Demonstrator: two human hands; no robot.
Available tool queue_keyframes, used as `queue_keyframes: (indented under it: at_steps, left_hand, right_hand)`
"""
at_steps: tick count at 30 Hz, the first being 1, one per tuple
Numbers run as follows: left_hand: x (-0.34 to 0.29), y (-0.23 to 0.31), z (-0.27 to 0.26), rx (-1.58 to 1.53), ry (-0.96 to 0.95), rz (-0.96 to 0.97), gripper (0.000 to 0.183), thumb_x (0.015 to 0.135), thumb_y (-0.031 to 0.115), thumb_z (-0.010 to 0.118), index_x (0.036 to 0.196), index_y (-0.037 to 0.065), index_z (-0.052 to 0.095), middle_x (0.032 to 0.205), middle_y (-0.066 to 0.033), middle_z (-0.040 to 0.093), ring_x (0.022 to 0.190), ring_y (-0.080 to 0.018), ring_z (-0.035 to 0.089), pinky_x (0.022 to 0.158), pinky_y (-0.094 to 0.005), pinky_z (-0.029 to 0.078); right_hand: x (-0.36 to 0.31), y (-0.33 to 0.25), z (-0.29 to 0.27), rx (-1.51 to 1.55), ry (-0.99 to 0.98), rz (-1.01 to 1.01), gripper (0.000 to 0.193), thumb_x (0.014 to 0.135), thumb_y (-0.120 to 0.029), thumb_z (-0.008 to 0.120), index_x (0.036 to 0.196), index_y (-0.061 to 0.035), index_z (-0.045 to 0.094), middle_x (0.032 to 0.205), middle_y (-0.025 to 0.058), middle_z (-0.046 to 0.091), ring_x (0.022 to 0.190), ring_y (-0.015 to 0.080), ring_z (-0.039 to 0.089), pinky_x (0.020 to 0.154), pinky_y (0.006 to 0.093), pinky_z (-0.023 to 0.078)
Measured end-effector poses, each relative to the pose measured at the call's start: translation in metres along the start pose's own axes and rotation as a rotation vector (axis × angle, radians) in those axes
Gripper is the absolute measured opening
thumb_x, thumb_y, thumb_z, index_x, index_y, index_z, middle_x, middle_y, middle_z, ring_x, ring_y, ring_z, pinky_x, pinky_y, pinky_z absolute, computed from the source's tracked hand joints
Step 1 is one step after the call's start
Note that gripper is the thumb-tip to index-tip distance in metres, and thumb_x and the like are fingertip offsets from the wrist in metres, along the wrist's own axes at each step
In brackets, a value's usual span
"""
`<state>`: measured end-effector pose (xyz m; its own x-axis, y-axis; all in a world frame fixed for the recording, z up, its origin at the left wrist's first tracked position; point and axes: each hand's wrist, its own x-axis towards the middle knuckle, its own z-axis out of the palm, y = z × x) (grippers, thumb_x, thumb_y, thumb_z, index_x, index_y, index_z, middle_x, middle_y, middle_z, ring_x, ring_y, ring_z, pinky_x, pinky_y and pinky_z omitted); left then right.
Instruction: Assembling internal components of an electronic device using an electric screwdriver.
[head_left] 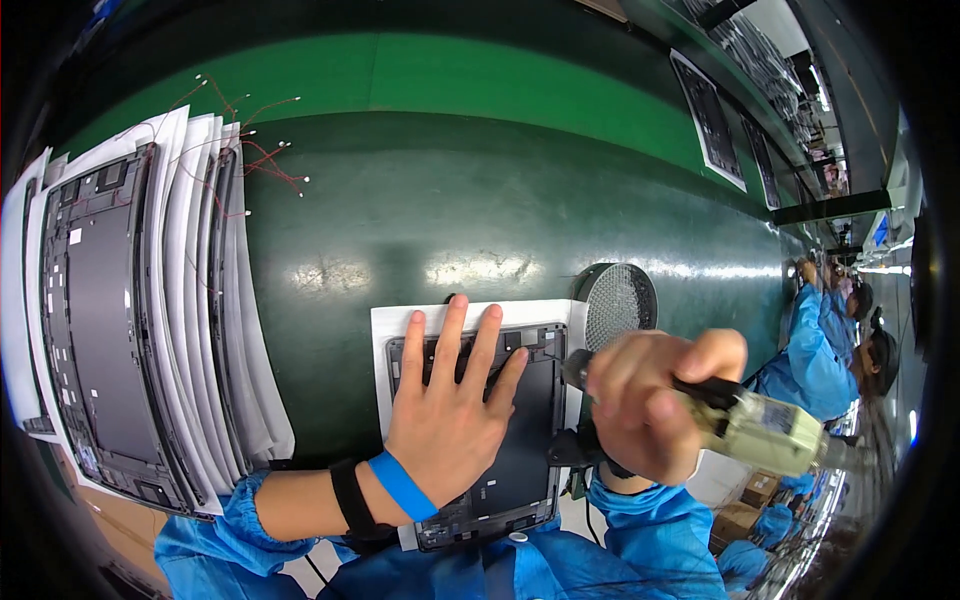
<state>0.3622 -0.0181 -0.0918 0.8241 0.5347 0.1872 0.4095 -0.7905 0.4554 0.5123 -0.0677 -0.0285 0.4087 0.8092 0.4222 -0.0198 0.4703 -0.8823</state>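
My left hand (448,422) lies flat with fingers spread over the top left part of a dark tablet housing (528,430). The housing rests on a white sheet (398,320) at the table's near side. In my right hand (648,400) is a pale electric screwdriver (768,434), its body pointing right and its dark front end toward the housing's upper right corner. Motion smears this hand somewhat, and the tip of the bit is hard to make out. Just beyond the tool stands a round black dish (648,290) with a grey textured inside.
At the left leans a thick stack of similar dark housings (105,320) parted by white sheets (180,300), with thin red wires (268,155) sticking out on top. Pictured sheets (708,120) hang at the far right. Co-workers in blue (815,355) sit farther right along the green table (480,200).
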Motion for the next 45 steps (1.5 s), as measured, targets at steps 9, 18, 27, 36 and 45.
queue_keyframes:
  at_steps: [9,18,27,36,45]
  left_hand:
    - [-0.007,-0.001,0.005,0.044,-0.004,-0.068,0.05,0.072,0.035,0.072,0.119,0.019,0.065,0.145,-0.018,0.037,0.136,-0.043,0.028,0.096,-0.078,0.02]
    - [-0.008,0.0,0.008,0.055,-0.002,-0.07,0.051,0.071,0.036,0.072,0.118,0.02,0.065,0.142,-0.0165,0.041,0.135,-0.0418,0.03,0.095,-0.0791,0.02]
    - [-0.008,0.0,0.004,0.001,0.006,-0.073,0.033,0.082,0.023,0.057,0.112,0.014,0.068,0.141,-0.0182,0.042,0.134,-0.0439,0.031,0.095,-0.0812,0.019]
    - [0.001,0.002,-0.006,0.114,-0.06,0.0,0.054,0.076,0.038,0.069,0.125,0.019,0.06,0.144,-0.0178,0.038,0.135,-0.0441,0.028,0.09,-0.0814,0.02]
    - [-0.015,0.01,-0.013,0.186,-0.115,0.054,0.053,0.083,0.038,0.063,0.133,0.024,0.053,0.149,-0.0133,0.032,0.137,-0.0433,0.025,0.09,-0.0782,0.024]
  right_hand:
    - [-0.005,0.027,0.007,-0.013,-0.069,0.112,0.024,0.084,0.003,0.055,0.102,-0.0026,0.04,0.066,0.0095,0.052,0.058,0.0183,0.049,0.062,0.0387,0.045]
    - [-0.006,0.036,0.004,-0.013,-0.053,0.132,0.025,0.084,0.002,0.058,0.1,-0.0037,0.04,0.066,0.0098,0.052,0.059,0.0188,0.051,0.063,0.0383,0.046]
    - [-0.005,0.042,0.002,-0.02,-0.125,0.136,0.022,0.081,0.009,0.056,0.095,-0.0009,0.043,0.066,0.0078,0.052,0.058,0.0178,0.051,0.061,0.036,0.046]
    - [0.006,0.029,-0.001,0.137,0.084,0.094,0.03,0.084,-0.001,0.062,0.103,-0.0045,0.04,0.066,0.0049,0.049,0.054,0.0143,0.049,0.052,0.0321,0.044]
    - [0.063,-0.004,-0.187,0.847,0.189,0.24,0.034,0.088,-0.014,0.047,0.12,-0.0022,0.049,0.052,-0.0025,0.035,0.041,0.0094,0.033,0.045,0.0274,0.035]
